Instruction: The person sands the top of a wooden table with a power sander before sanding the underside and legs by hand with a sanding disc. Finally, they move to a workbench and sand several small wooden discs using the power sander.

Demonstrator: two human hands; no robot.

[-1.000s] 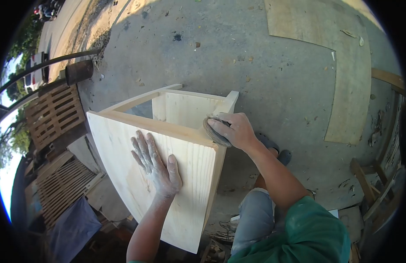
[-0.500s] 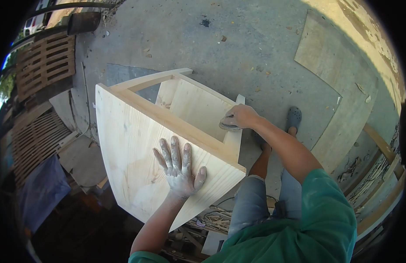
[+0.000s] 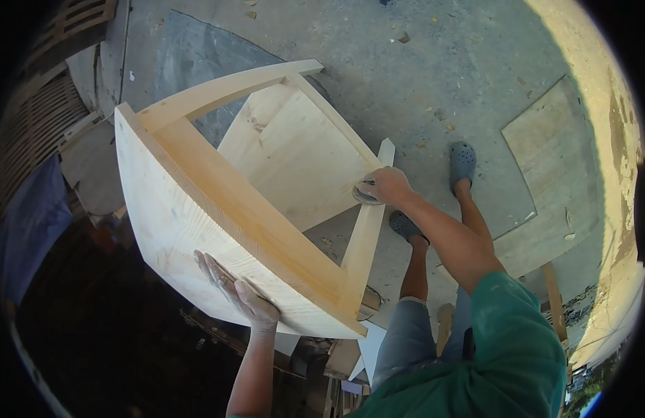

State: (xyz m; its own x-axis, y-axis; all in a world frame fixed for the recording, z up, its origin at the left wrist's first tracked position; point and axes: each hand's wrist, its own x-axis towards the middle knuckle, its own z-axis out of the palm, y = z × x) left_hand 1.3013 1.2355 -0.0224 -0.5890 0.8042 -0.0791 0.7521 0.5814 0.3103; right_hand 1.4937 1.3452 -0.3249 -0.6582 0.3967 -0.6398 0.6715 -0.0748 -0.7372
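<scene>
A pale wooden stool-like piece of furniture (image 3: 176, 216) stands tilted in front of me, its broad panel facing my left side. My left hand (image 3: 237, 289), dusty white, lies with fingers stretched out against that panel. At the right end, my right hand (image 3: 390, 185) is closed on a grey, folded-looking piece of sandpaper (image 3: 365, 196). The sandpaper rests on the wooden leg (image 3: 364, 237), near where a thin rail (image 3: 333, 115) meets it. An inner board (image 3: 294, 153) shows between the legs. The palm side of both hands is hidden.
My feet in grey clogs (image 3: 463, 164) stand on the concrete floor (image 3: 420, 83), right of the furniture. A flat sheet of board (image 3: 545, 153) lies farther right. Slatted pallets (image 3: 40, 125) and a blue sheet (image 3: 33, 216) are at the left.
The furniture has tipped, so its panel appears more edge-on and its open side shows more. My left hand has shifted lower and left with it; my right hand keeps hold of the sandpaper at the leg.
</scene>
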